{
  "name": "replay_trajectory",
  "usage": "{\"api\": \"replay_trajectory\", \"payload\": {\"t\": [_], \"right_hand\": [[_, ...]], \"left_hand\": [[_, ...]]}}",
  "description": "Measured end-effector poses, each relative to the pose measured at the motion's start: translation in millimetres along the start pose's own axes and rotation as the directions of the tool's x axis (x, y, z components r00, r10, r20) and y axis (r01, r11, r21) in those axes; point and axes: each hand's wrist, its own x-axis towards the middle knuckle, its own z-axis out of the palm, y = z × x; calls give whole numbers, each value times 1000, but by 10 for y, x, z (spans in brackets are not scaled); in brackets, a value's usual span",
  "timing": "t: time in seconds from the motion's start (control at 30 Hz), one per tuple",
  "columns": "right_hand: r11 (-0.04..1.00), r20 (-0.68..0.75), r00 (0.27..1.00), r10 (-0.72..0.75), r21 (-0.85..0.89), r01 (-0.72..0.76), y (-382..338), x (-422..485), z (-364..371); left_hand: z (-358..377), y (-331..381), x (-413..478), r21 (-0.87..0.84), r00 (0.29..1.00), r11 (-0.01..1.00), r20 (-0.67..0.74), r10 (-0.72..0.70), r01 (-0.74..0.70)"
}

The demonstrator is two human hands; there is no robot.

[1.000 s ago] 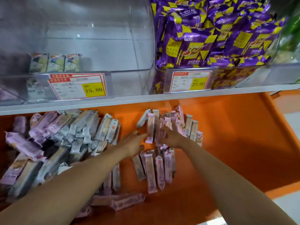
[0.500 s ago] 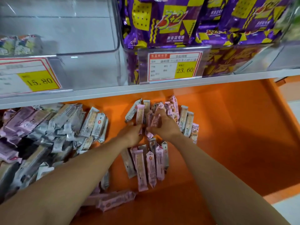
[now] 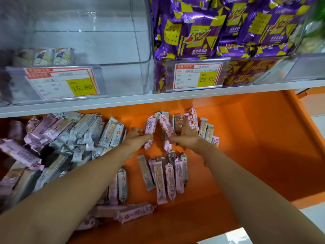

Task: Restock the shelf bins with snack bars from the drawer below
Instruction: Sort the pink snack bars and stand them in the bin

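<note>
Barely begun: the clear plastic bin (image 3: pixel 105 50) above stood almost bare, and the bars (image 3: pixel 169 180) lay in the orange drawer (image 3: pixel 255 138), heaped left, rowed mid-floor. My left fingers (image 3: pixel 144 137) pinched one slim, crinkly foil pink bar (image 3: pixel 150 126); my right fingers (image 3: pixel 175 139) curled round a second bar (image 3: pixel 166 127).

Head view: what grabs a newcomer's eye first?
The bright orange drawer fills the lower half; at its middle the left hand and right hand each grip pink snack bars. Upper right, purple-and-yellow packs are piled high, beside a nearly bare clear bin at upper left.
</note>
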Motion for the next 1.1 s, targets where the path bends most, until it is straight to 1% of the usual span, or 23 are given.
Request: {"api": "replay_trajectory", "payload": {"t": [0.07,0.1,0.17,0.2,0.27,0.4,0.53,0.6,0.67,0.8,0.9,1.03,1.1], "right_hand": [[1000,36,999,19,16,-20,-108,-66,36],[999,55,998,9,30,-10,-158,-95,65],[999,108,994,-6,45,1,-310,-225,129],[999,113,993,-25,38,21,-366,-267,157],[999,132,991,-35,45,29,-520,-382,245],[995,158,984,-84,71,74,-856,-555,468],[987,133,978,-162,40,158,-1135,-802,754],[979,150,968,-202,5,204,-1223,-906,878],[974,178,958,-224,2,227,-1271,-984,984],[975,220,950,-223,25,223,-1355,-1160,1210],[978,272,941,-202,6,208,-1397,-1275,1401],[973,306,926,-222,15,228,-1504,-1424,1628],[970,331,914,-234,11,244,-1601,-1493,1720]], "left_hand": [[-110,53,-132,-135,997,989,62,-54,62],[-165,71,-196,-209,991,974,119,-69,92],[-281,121,-341,-306,976,945,212,-54,118],[-338,128,-398,-339,973,933,224,-47,123],[-460,161,-543,-374,979,920,199,-44,117],[-744,227,-802,-388,986,919,170,-6,72],[-1049,240,-1055,-381,992,924,127,17,33],[-1216,194,-1144,-369,990,929,129,49,2],[-1377,132,-1254,-382,991,924,122,50,0],[-1606,-33,-1493,-372,984,928,166,66,1],[-1735,-130,-1725,-358,974,934,212,77,4],[-1926,-282,-1885,-355,980,935,180,88,-18],[-2041,-300,-1957,-324,982,945,163,97,-40]]}}
